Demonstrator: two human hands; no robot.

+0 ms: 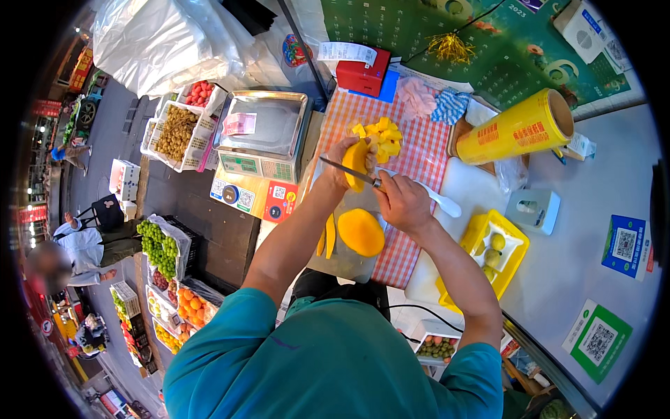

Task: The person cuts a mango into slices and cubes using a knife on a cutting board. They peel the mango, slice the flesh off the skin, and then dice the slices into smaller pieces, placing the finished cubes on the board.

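Observation:
My left hand (343, 157) grips a peeled piece of mango (357, 163) held up over the counter. Across that piece lies the blade of a knife (348, 170), whose handle my right hand (403, 201) is closed around. Just beyond my hands, yellow mango cubes (384, 137) are heaped; their container is mostly hidden. Nearer to me, a large mango half (361, 232) rests on a grey cutting board (345, 267). Thin mango strips (328, 238) lie to its left. A white plastic utensil (442, 199) extends out to the right from under my right hand.
A metal-topped scale (261, 123) with a banknote (241, 124) stands at left. To the right are a roll of plastic film (515, 128) and a yellow basket (507, 272) of round fruit. A red-and-white checked cloth (403, 251) covers the counter. A person (86, 251) stands in the street.

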